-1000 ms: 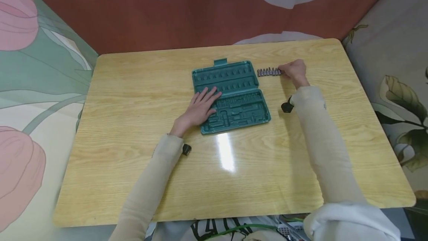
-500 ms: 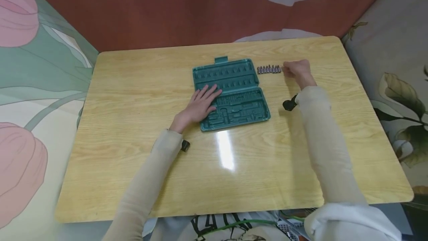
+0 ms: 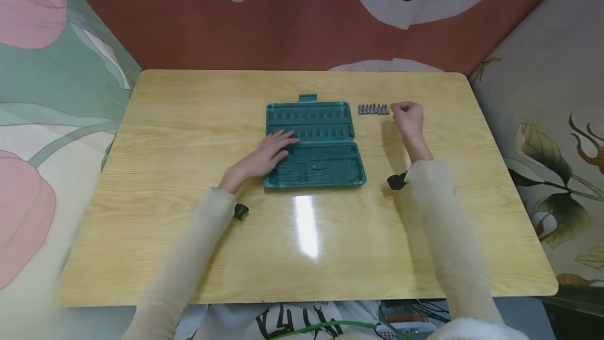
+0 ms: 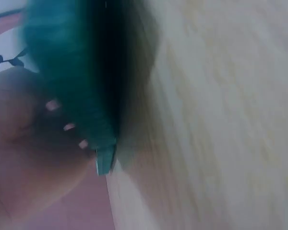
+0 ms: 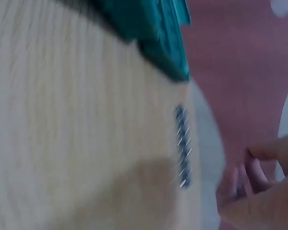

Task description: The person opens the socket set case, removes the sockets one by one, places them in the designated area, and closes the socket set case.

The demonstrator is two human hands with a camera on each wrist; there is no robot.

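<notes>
A green plastic tool case (image 3: 325, 164) lies open and flat in the middle of the table, its moulded slots empty. My left hand (image 3: 266, 153) rests on its left part with straight fingers; the blurred left wrist view shows fingertips (image 4: 62, 125) against the case (image 4: 86, 81). A short row of small metal bits (image 3: 373, 109) lies just right of the case's far corner. My right hand (image 3: 406, 117) hovers right beside the end of that row, fingers curled together (image 5: 259, 165). Whether anything is pinched in them is hidden. The right wrist view shows the bits (image 5: 183, 146) and a case corner (image 5: 158, 33).
The light wooden table (image 3: 189, 256) has rounded corners and a glare patch (image 3: 305, 224) near the front. Patterned fabric walls close it in behind and on both sides. Black wrist cameras (image 3: 396, 181) sit on both beige sleeves.
My right hand has drawn back from the end of the bit row and lifted slightly. The head view has turned and tilted. My left hand stays on the case.
</notes>
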